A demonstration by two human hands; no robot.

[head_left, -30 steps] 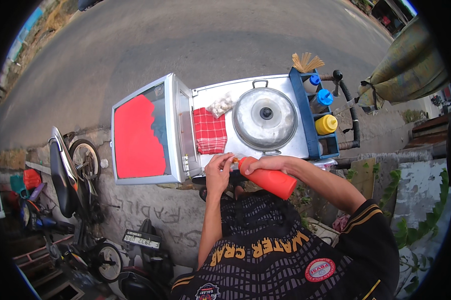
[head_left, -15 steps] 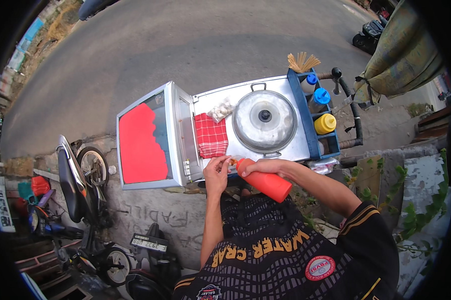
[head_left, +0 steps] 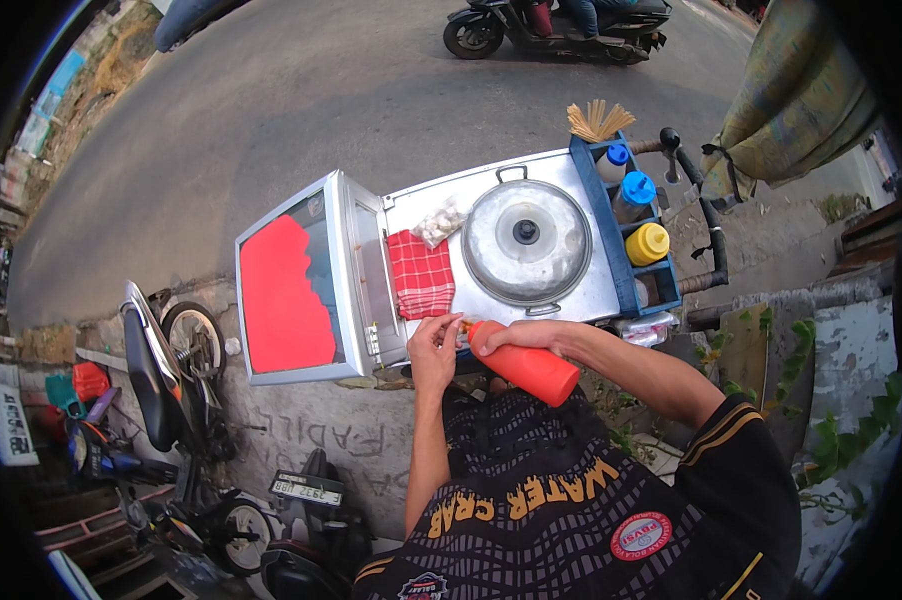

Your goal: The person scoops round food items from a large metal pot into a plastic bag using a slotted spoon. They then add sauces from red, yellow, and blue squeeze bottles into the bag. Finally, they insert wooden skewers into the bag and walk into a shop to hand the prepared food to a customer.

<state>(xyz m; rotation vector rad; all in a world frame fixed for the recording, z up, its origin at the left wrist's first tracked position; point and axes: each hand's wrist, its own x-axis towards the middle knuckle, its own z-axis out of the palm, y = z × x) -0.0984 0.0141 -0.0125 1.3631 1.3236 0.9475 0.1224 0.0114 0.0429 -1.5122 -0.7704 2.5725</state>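
Observation:
My right hand is wrapped round a red squeeze bottle, tilted so its orange-tipped nozzle points left. At that nozzle, my left hand is closed, fingertips drawn together; what they pinch, if anything, is too small to make out. Both hands are in front of the near edge of a metal-topped cart. Just beyond them lie a red checked cloth and a clear bag of small pale pieces. A large round pan with a domed metal lid sits right of these.
A glass-sided case with a red panel forms the cart's left end. On the right, a blue rack holds blue-lidded bottles, a yellow-capped bottle and wooden skewers. Parked motorbikes stand at left; a ridden scooter is on the road.
A ridden scooter has come into view on the road at the top. My hands and the red bottle stay in nearly the same place; the view has shifted slightly.

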